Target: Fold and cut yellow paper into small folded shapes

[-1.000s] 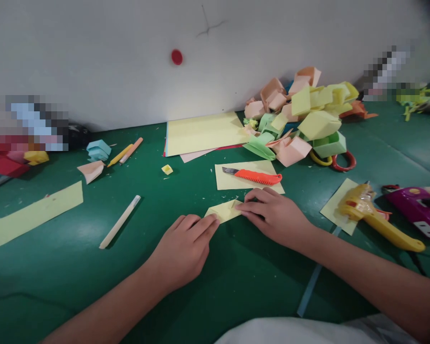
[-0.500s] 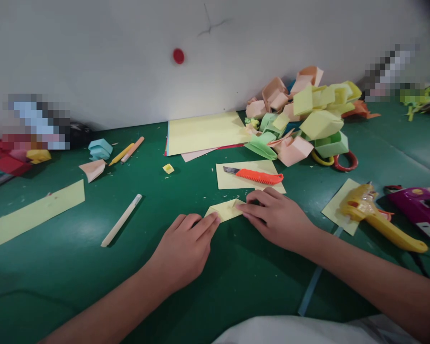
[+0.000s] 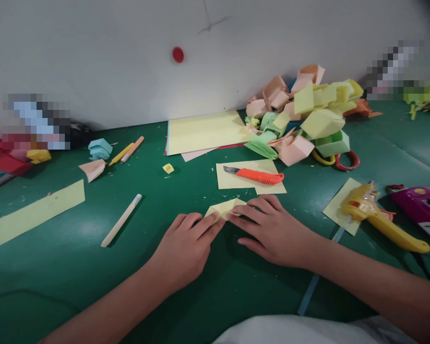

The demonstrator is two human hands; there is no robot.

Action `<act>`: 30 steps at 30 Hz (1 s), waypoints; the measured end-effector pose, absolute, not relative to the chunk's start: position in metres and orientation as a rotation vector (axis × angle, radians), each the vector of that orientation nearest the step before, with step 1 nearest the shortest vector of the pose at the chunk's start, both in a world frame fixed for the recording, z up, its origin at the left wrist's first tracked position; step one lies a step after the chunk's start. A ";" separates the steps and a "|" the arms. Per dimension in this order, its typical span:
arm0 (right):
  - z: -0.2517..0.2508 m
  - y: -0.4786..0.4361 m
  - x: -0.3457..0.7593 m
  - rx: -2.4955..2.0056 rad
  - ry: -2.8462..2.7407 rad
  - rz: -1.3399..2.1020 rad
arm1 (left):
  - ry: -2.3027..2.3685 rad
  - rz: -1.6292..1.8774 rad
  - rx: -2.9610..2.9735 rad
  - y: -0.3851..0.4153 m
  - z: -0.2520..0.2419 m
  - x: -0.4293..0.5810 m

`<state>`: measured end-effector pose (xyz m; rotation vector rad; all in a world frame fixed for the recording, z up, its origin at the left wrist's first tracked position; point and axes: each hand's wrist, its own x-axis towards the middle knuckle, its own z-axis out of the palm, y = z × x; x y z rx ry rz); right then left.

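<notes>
A small piece of pale yellow paper (image 3: pixel 226 206) with folded, slanting creases lies on the green table between my hands. My left hand (image 3: pixel 186 248) is closed on its left part, fingertips pressed to the near edge. From the right, my right hand (image 3: pixel 272 229) presses its fingertips onto the paper, close to the left fingertips, with the thumb lower and off the paper. Both hands partly hide the paper's near edge. Just beyond it, an orange utility knife (image 3: pixel 260 176) with its blade out rests on a flat yellow sheet (image 3: pixel 225 180).
Folded paper pieces (image 3: pixel 294 114) are heaped at the back right, beside scissors (image 3: pixel 347 160). Yellow paper sheets (image 3: pixel 204 134) lie by the wall. A yellow glue gun (image 3: pixel 383 217) and a purple tool (image 3: pixel 417 205) are at right. A whitish stick (image 3: pixel 122 220) and yellow strip (image 3: pixel 36 212) lie left.
My right hand has slid left and slightly nearer me along the paper, its fingertips now close to the left ones and its thumb spread away. The left hand has barely moved.
</notes>
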<state>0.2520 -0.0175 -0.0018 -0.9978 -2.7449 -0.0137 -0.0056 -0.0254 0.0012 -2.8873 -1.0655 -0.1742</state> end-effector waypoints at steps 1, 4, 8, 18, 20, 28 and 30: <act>-0.002 -0.018 0.252 -1.000 -2.748 -0.006 | -1.067 -0.172 -2.887 -0.025 0.001 -0.005; -0.002 -0.020 0.252 -1.004 -2.759 0.016 | -1.079 -0.175 -2.891 -0.026 0.002 -0.005; -0.002 -0.019 0.252 -1.011 -2.760 0.011 | -1.113 -0.189 -2.914 -0.027 0.001 -0.006; 0.009 -0.008 0.275 -1.077 -2.669 -0.123 | -1.223 -0.468 -2.994 -0.022 0.000 -0.012; 0.010 -0.005 0.280 -1.092 -2.653 -0.080 | -1.229 -0.593 -3.002 -0.020 -0.002 -0.014; -0.001 0.003 0.283 -1.090 -2.562 0.153 | -1.247 -0.727 -3.058 -0.014 -0.005 -0.016; -0.004 0.005 0.282 -1.112 -2.539 0.187 | -1.317 -0.736 -3.061 -0.013 -0.004 -0.015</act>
